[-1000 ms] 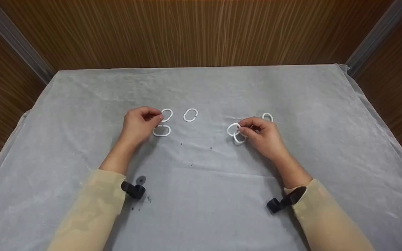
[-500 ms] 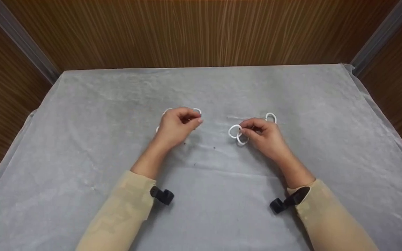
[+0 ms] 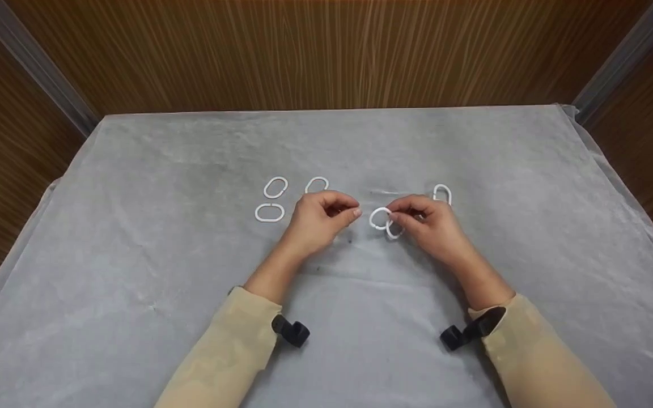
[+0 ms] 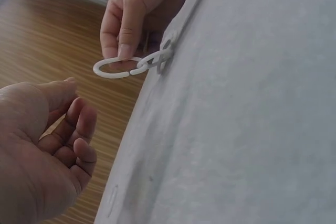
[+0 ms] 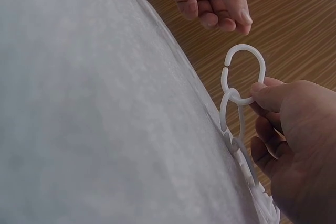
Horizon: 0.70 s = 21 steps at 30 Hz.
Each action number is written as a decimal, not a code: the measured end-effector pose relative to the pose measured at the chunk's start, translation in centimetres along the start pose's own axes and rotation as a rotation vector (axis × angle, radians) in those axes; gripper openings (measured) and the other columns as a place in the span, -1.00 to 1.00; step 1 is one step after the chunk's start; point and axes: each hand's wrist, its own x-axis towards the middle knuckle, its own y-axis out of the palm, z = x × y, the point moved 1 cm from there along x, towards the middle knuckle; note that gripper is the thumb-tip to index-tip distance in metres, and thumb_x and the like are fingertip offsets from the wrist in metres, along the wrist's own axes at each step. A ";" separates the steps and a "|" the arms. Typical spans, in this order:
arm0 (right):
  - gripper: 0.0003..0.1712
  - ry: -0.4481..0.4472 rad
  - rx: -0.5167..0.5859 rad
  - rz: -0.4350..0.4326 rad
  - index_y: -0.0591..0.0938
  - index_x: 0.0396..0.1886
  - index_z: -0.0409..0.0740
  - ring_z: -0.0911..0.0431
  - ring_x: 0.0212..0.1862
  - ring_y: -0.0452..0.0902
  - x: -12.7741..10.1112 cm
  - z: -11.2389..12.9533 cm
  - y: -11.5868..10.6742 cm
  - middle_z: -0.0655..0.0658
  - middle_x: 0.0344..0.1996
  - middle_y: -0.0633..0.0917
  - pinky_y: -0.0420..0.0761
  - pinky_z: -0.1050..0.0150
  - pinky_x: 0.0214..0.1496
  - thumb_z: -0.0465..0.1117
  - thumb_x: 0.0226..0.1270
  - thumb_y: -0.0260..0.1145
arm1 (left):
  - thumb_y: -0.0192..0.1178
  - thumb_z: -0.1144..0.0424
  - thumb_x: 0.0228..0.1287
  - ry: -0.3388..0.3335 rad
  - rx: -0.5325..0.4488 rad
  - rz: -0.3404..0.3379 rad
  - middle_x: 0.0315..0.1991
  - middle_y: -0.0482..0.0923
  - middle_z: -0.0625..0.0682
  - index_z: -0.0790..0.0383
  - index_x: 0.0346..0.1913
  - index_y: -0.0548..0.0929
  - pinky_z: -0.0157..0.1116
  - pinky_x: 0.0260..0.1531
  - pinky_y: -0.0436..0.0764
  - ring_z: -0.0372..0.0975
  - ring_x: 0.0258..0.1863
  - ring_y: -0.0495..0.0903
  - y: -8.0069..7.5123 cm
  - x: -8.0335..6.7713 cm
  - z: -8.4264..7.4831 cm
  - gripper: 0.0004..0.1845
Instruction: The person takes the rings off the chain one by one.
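Note:
My right hand (image 3: 425, 224) pinches a white plastic C-shaped link (image 5: 263, 69) between thumb and index finger, with a small gap in its side. Through this link hangs a second white link (image 5: 223, 113), and below that more joined links (image 5: 249, 162) trail down to the cloth. My left hand (image 3: 323, 218) hovers left of the held link, a short space apart. Its fingers are loosely bent and nothing is between them, as the left wrist view shows. Past the right hand another white link (image 3: 442, 186) shows; whether it joins the chain is hidden in the head view.
Two loose white links, an upper oval link (image 3: 276, 178) and a lower oval link (image 3: 270, 220), lie left of the left hand. A third link (image 3: 317, 178) is partly covered by that hand. Grey cloth (image 3: 151, 238) covers the table; a wood-grain panel (image 3: 326, 56) stands behind.
My left hand has moved right, away from the loose links and towards the right hand, carrying nothing visible. The right hand stays almost in place, still pinching the link.

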 end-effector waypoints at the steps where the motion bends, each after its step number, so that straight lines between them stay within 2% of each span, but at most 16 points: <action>1: -0.91 0.000 -0.001 0.003 0.83 -0.17 -0.26 0.16 -0.28 0.67 0.0 0.0 0.0 -0.16 -0.28 0.81 0.61 0.41 -0.20 -0.43 0.39 0.48 | 0.48 0.34 0.32 0.001 -0.009 0.001 -0.32 0.77 -0.02 0.33 -0.15 0.83 -0.39 -0.30 0.55 -0.33 -0.38 0.58 0.1 -0.1 0.2 -0.88; 10: -0.89 -0.031 0.013 0.022 0.83 -0.16 -0.28 0.15 -0.23 0.68 -0.1 0.1 0.0 -0.15 -0.26 0.81 0.63 0.40 -0.15 -0.46 0.36 0.48 | 0.48 0.34 0.32 -0.011 -0.081 0.016 -0.36 0.75 -0.03 0.33 -0.16 0.84 -0.39 -0.33 0.56 -0.31 -0.40 0.59 0.8 -0.7 2.0 -0.88; 21: -0.86 -0.060 -0.009 0.047 0.85 -0.15 -0.22 0.16 -0.19 0.66 -0.1 0.0 0.2 -0.12 -0.23 0.82 0.62 0.43 -0.13 -0.44 0.36 0.49 | 0.49 0.31 0.34 -0.004 -0.131 0.065 -0.36 0.74 -0.03 0.36 -0.12 0.82 -0.39 -0.34 0.57 -0.31 -0.41 0.59 1.1 -0.7 2.9 -0.83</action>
